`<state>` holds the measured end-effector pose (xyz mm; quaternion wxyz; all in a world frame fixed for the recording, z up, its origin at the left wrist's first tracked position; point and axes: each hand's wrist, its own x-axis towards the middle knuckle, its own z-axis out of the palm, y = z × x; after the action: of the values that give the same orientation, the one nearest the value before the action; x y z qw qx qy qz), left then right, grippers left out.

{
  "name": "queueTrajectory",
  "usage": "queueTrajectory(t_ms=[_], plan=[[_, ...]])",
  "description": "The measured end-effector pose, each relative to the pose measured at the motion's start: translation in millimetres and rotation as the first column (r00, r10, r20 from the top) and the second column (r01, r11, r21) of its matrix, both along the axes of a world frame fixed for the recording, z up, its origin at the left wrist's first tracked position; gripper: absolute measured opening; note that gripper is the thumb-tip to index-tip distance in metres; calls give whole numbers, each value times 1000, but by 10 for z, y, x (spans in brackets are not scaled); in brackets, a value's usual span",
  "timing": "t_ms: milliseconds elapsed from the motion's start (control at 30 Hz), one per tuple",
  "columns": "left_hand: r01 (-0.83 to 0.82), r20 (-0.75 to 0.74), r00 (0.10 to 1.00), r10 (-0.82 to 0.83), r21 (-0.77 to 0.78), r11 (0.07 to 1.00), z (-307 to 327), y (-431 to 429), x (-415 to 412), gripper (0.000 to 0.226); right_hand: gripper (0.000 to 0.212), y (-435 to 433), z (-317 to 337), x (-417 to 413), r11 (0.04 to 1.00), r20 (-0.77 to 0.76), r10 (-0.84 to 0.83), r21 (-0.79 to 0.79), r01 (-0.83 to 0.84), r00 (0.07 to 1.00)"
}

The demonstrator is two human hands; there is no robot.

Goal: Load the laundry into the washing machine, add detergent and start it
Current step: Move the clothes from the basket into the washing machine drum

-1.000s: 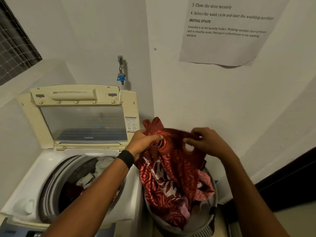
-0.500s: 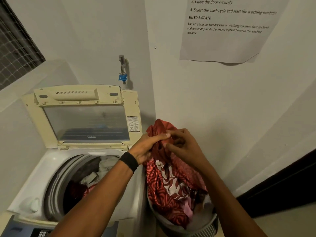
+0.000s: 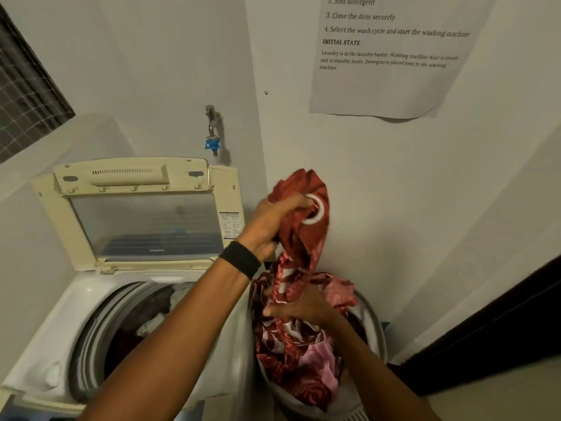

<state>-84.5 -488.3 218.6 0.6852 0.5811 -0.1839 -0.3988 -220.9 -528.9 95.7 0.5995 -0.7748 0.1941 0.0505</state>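
Cream-white washing machine (image 3: 76, 314), lid (image 3: 145, 220) up, drum (image 3: 91, 335) part-filled. Grey laundry basket (image 3: 376, 335) just right of it. Red patterned curtain (image 3: 306, 238) strung near-vertical above basket, tail inside. Top end clenched in left hand (image 3: 270, 226), nearer the drum; lower length gripped by right hand (image 3: 300, 308). Drum leftward.

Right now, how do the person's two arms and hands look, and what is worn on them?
Both forearms are bare up to the frame edge; no sleeves show. The left hand and right hand wear no gloves. A wide black band circles the left wrist. The right wrist is bare.
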Motion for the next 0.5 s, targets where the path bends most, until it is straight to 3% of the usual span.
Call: queueTrajectory(t_ms=[67, 133, 233, 333, 433, 500], plan=[[-89, 10, 996, 89, -26, 996, 72, 49, 98, 44, 54, -190, -386, -52, 998, -62, 1, -60, -4, 998], [-223, 83, 971, 223, -8, 975, 62, 150, 259, 38, 57, -332, -402, -143, 997, -14, -31, -67, 30, 999], [-419, 403, 848, 345, 110, 901, -108, 316, 486, 24, 70, -594, -108, -317, 977, 106, -142, -147, 157, 984], [-537, 713, 676, 186, 304, 786, -330, 364, 485, 23, 66, -729, 400, -324, 926, 348, -249, -188, 327, 904], [-434, 748, 657, 92, 275, 858, -385, 239, 218, 31, 46, -672, 783, -87, 853, 600, -194, -287, 436, 776], [-171, 620, 785, -12, 234, 957, -354, 180, 39, 44, 36, -643, 856, 90, 802, 679, -202, -299, 517, 706]])
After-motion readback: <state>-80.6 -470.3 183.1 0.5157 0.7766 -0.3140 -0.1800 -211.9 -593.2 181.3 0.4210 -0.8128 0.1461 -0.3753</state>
